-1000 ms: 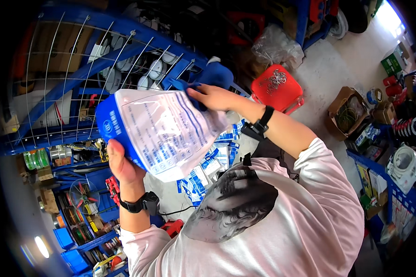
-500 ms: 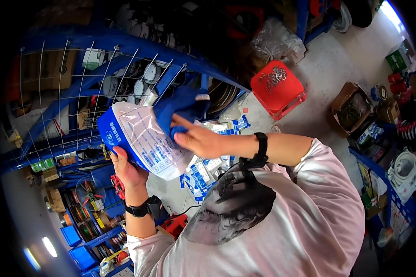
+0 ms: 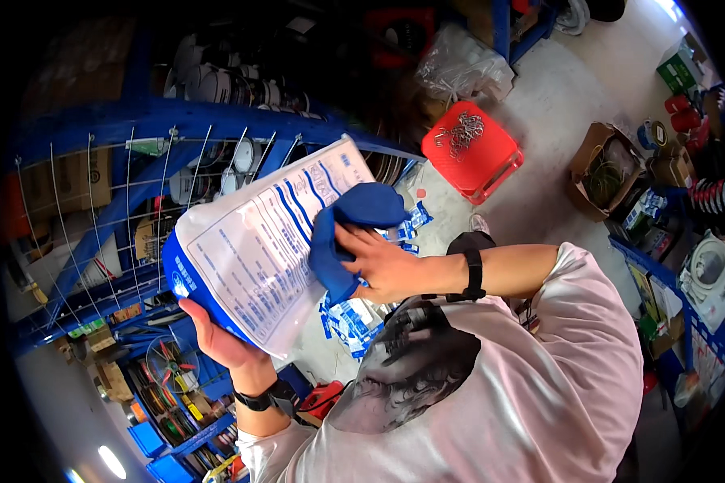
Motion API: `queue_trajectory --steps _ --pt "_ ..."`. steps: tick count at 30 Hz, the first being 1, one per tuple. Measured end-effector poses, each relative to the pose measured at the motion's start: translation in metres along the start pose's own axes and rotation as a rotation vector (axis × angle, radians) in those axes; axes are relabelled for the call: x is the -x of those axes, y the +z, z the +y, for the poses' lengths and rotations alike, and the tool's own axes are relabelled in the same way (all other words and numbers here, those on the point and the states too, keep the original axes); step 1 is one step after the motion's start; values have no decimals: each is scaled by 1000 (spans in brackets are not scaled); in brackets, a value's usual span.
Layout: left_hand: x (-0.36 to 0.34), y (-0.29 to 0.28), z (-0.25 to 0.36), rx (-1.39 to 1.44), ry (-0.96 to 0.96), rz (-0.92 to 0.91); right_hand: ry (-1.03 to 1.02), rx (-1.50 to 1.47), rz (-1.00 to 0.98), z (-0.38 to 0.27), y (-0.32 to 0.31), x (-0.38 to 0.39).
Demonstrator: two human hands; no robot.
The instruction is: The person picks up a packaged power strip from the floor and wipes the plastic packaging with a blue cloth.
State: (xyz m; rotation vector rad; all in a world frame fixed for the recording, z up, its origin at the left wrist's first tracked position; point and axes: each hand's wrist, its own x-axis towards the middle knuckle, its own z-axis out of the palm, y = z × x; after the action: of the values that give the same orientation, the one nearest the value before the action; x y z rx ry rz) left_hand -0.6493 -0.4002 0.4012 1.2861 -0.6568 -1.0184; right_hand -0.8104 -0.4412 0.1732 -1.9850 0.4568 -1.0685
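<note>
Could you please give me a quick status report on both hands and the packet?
Left hand holds white-and-blue packet from below. Right hand presses blue cloth onto it. Nothing blocking.

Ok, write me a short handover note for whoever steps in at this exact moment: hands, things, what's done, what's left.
Left hand: grip under the lower edge of the flat white-and-blue packet, held up and tilted.
Right hand: presses a blue cloth against the packet's right side.
More packets of the same kind lie on the floor below; red stool beyond.
Done: cloth is on the packet.
Left: how much is wiped cannot be told.
</note>
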Motion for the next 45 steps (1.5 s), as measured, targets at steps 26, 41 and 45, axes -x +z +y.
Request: queue_trajectory --steps 26,41,45 --pt "-6 -93 76 -103 239 -68 599 -1177 172 121 -61 -137" --pt "-8 -86 83 -37 179 -213 338 -1103 295 118 -143 -143" --pt "-1 -71 72 -60 51 -98 206 -76 -417 67 -145 -142"
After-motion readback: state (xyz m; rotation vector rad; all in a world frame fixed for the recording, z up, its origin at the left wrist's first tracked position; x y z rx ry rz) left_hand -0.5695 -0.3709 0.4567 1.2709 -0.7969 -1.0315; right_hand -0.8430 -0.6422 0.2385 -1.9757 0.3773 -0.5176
